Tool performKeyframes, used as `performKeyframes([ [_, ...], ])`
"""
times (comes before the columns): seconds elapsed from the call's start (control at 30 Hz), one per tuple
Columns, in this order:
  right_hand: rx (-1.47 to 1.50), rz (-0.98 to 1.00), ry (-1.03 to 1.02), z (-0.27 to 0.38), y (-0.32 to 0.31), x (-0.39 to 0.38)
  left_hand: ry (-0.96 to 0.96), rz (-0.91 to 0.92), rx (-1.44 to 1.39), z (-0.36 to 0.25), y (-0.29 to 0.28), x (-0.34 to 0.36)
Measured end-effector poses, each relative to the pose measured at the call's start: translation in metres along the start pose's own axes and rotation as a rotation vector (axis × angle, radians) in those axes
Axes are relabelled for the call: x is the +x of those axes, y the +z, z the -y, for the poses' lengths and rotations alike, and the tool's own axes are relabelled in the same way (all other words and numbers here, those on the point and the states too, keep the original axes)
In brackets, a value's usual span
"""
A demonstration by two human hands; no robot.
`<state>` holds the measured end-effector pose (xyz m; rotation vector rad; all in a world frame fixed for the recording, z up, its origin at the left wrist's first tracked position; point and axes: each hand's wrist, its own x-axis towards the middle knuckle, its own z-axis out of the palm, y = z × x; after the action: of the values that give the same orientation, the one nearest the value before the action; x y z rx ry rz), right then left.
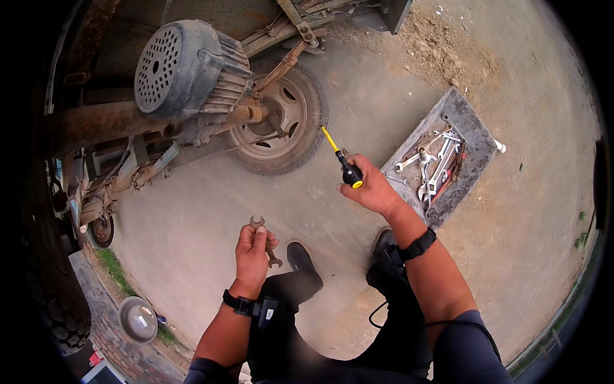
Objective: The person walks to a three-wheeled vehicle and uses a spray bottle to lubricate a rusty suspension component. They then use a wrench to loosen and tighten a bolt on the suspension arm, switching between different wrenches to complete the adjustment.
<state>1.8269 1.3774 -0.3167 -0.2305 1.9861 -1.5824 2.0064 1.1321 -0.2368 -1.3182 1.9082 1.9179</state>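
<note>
My left hand (254, 255) is closed around a rusty double open-ended wrench (274, 261), whose two jaws stick out at either end of the grip. In my right hand (376, 192) is a screwdriver (346, 168) with a black and yellow handle and a yellow shaft. Its tip points up and left, in line with the edge of a tyre (311, 141); I cannot tell whether they touch. Beside my right hand is a worn grey tray (470, 173) with several wrenches (441, 168) and red-handled pliers (458, 161) in it.
A ribbed motor (192, 70) with a perforated cover sits on a rusty axle (96, 125) beside the wheel. Frame bars (300, 29) cross above. Loose dirt (441, 48) lies beyond the tray. A metal basin (137, 320) and a big treaded tyre (67, 320) are at the lower left.
</note>
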Motion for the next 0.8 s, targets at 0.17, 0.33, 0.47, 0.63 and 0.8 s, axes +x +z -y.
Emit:
performKeyframes([
  [0.17, -0.183, 0.103, -0.163, -0.06, -0.006, 0.081, 0.045, 0.022, -0.003, 0.023, 0.027, 0.062],
  [0.33, -0.117, 0.202, -0.067, -0.087, -0.001, 0.144, 0.13, 0.015, 0.096, 0.018, 0.03, 0.091],
  [0.47, -0.12, 0.391, 0.044, -0.11, 0.0, 0.172, 0.248, 0.008, 0.166, 0.02, 0.028, 0.112],
  [0.63, -0.179, 0.423, -0.005, -0.133, 0.007, 0.196, 0.406, -0.036, 0.179, 0.009, 0.022, 0.126],
  [0.8, -0.199, 0.429, -0.005, -0.148, 0.02, 0.211, 0.419, -0.073, 0.226, 0.012, 0.02, 0.132],
])
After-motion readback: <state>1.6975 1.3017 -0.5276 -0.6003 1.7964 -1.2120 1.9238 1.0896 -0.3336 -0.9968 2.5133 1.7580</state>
